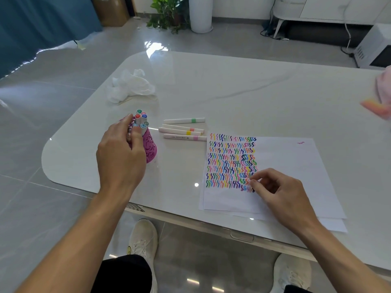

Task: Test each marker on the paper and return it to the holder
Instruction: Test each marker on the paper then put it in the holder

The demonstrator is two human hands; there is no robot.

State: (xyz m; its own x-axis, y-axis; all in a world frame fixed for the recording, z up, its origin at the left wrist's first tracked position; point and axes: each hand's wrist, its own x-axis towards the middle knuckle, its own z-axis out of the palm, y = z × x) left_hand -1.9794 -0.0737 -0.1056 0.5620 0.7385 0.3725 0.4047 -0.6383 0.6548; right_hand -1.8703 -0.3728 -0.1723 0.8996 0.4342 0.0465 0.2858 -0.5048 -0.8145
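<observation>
The white sheet of paper (292, 166) lies on the glossy white table (232, 87), its left part filled with rows of multicoloured squiggles. The right hand (277, 189) rests on the paper at the bottom row, fingers pinched together on something dark at the tip, probably a marker mostly hidden by the hand. Well to the left stands the magenta perforated holder (151, 149) with capped markers (141, 119) upright in it; the left hand (120, 149) wraps around its top, fingers closed on the marker cluster. Four white markers with coloured bands (183, 130) lie between holder and paper. Step looks like testing one marker while reaching for the next; next move likely needs capping and returning it.
</observation>
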